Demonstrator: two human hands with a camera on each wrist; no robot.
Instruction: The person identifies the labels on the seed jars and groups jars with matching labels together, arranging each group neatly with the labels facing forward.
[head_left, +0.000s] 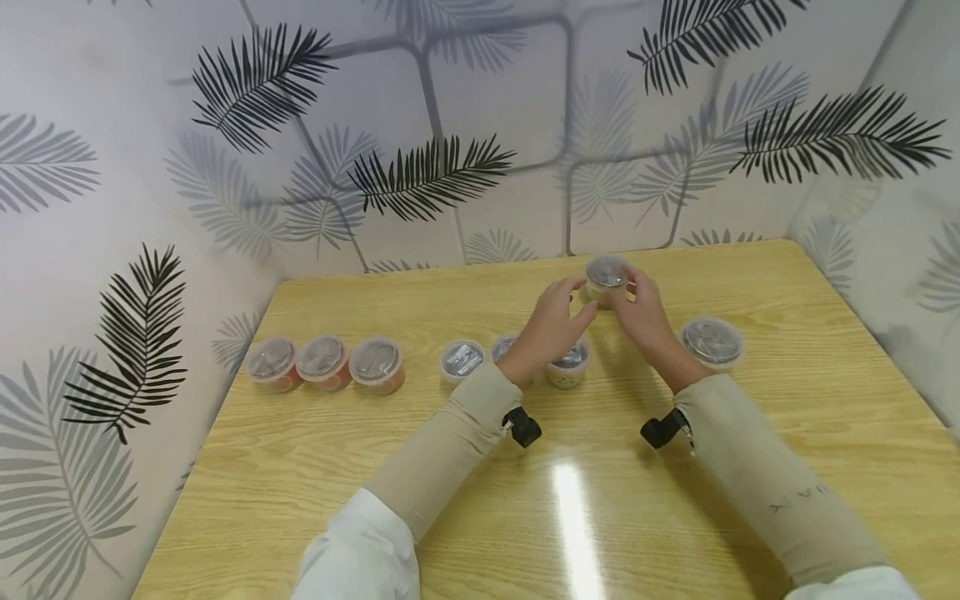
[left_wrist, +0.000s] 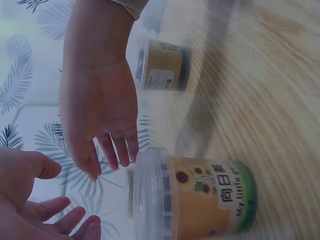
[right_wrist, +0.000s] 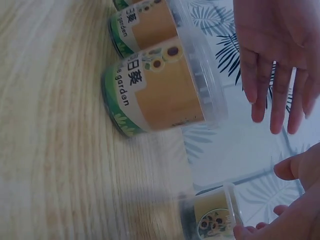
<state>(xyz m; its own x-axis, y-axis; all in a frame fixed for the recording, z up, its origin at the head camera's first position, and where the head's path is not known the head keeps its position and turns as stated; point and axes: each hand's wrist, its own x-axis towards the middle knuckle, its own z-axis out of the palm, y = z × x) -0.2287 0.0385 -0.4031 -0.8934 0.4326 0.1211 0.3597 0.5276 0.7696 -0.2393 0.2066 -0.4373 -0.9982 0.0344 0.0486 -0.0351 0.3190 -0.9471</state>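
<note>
Toward the back of the table stands a lidded plastic cup (head_left: 604, 292) with a yellow-brown sunflower label. My left hand (head_left: 546, 327) is just left of it, fingers spread and apart from it. On the other side my right hand (head_left: 643, 318) has its fingertips right at the lid's edge. In the right wrist view, the right hand (right_wrist: 300, 205) has its thumb raised away from that back cup (right_wrist: 212, 215). The left wrist view shows the right hand's (left_wrist: 102, 95) fingers fairly straight, and a nearer sunflower cup (left_wrist: 200, 200) partly hides what lies behind it.
Below my left hand is a row of similar cups, including a left one (head_left: 461, 362) and a right one (head_left: 567, 368). Another cup (head_left: 712, 343) stands beside my right wrist. Three pinkish cups (head_left: 377, 367) line the left side. A patterned wall (head_left: 510, 108) borders the table's back.
</note>
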